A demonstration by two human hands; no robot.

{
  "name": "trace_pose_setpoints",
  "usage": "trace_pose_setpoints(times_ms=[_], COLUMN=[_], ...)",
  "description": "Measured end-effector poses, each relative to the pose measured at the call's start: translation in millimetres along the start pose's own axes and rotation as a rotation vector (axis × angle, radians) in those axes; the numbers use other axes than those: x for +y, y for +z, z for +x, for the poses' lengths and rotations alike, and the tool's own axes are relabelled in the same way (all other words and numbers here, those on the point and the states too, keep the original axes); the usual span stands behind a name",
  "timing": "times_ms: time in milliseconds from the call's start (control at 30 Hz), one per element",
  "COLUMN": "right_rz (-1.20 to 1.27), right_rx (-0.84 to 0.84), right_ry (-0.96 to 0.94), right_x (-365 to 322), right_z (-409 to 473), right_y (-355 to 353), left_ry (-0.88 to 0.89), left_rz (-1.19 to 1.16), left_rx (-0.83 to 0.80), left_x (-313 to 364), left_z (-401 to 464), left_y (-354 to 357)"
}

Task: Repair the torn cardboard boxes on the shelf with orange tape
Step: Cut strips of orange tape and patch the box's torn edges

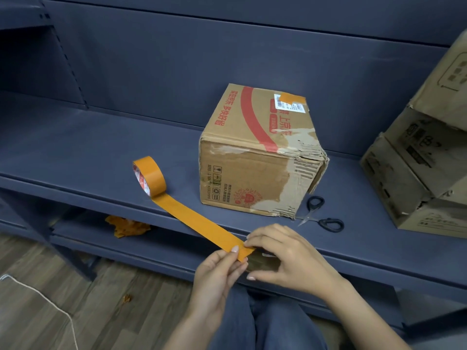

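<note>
On the dark blue metal shelf point(101, 152), the torn brown cardboard box point(255, 157) awaits patching; both hands, left point(219, 271) and right point(283, 256), pinch the orange tape strip point(197, 221), which risks folding onto itself, uncut from its standing roll point(149, 176).

A storeroom: dark blue metal shelving point(101, 157) holds worn cardboard boxes point(414, 173) above a wood-plank floor point(106, 299).
</note>
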State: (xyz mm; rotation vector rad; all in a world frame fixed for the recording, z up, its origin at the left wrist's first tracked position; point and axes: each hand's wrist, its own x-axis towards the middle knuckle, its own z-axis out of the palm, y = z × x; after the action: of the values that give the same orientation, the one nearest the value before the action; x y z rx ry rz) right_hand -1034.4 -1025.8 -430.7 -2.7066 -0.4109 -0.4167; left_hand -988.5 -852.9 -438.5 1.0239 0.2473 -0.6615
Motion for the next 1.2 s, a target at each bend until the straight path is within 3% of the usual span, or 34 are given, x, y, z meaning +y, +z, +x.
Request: trace_pose_setpoints(times_ms=[133, 200, 300, 467, 700, 867, 1000, 1200], right_rz=[0.055, -0.017, -0.154, -0.187, -0.237, -0.416, -0.362, -0.292], right_rx=[0.261, 0.315, 0.077, -0.351, -0.519, -0.502, -0.395, -0.157], right_ry=[0.136, 0.262, 0.474, 0.51, 0.617, 0.729, 0.824, 0.503], right_x=[21.3, 45.6, 90.5, 125.8, 133.6, 128.9, 108.9, 58.2], right_z=[-17.6, -26.5, -36.9, -26.3, -5.7, -30.6, -67.5, -64.6], right_y=[-43.3, -65.9, -86.4, -93.7, -92.3, -109.2, -125.7, -113.9], left_ry=[0.027, 0.026, 0.015, 0.009, 0.013, 0.002, -0.007, -0.018], left_rz=[0.046, 0.066, 0.074, 0.075, 0.079, 0.07, 0.058, 0.029], left_rx=[0.022, 0.033, 0.041, 0.047, 0.047, 0.06, 0.065, 0.07], left_x=[1.8, 1.4, -0.9, -0.2, 2.7, 4.8, 6.4, 10.8], left_z=[0.5, 0.4, 0.1, -0.4, -1.3, -3.7, -6.1, -10.7], left_y=[-0.8, -3.0, -5.3, -5.6, -5.3, -4.9, -5.0, -5.2])
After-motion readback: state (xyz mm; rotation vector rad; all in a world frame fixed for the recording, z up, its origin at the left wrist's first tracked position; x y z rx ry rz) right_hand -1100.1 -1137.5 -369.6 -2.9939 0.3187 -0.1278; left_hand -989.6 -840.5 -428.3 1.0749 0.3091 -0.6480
